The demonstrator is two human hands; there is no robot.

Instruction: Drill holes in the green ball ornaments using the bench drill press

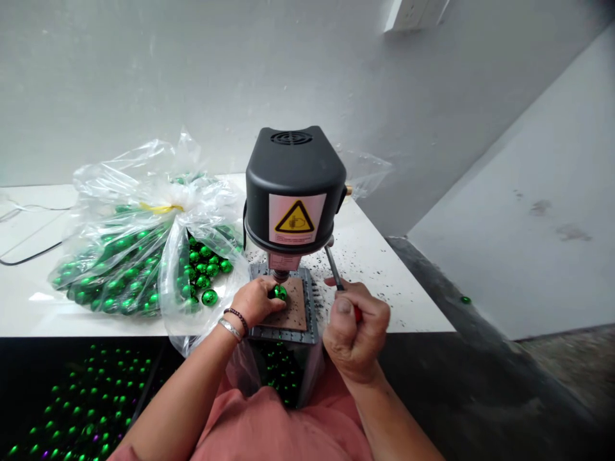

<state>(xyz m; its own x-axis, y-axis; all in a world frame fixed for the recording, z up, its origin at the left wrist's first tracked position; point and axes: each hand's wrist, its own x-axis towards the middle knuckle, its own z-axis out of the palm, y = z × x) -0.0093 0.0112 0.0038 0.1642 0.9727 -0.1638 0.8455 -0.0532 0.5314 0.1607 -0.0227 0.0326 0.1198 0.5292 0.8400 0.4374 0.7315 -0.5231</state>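
Note:
A small bench press (295, 173) with a black housing and a yellow warning label stands on the white table. On the brown board (293, 307) over its grey base, my left hand (254, 301) pinches a shiny green ball (279, 292) directly beneath the spindle. My right hand (358, 326) is wrapped round the press's metal lever (335, 269), whose red end shows by my fingers. Left of the press lies a clear plastic bag (129, 250) full of green balls. A loose ball (209, 297) sits at its torn opening.
Dark shavings are scattered over the white table (384, 288) right of the press. Many green balls (86, 397) lie below the table's front edge at left, and several more under the press. One ball (465, 299) is on the floor at right. A black cable (31, 261) runs at far left.

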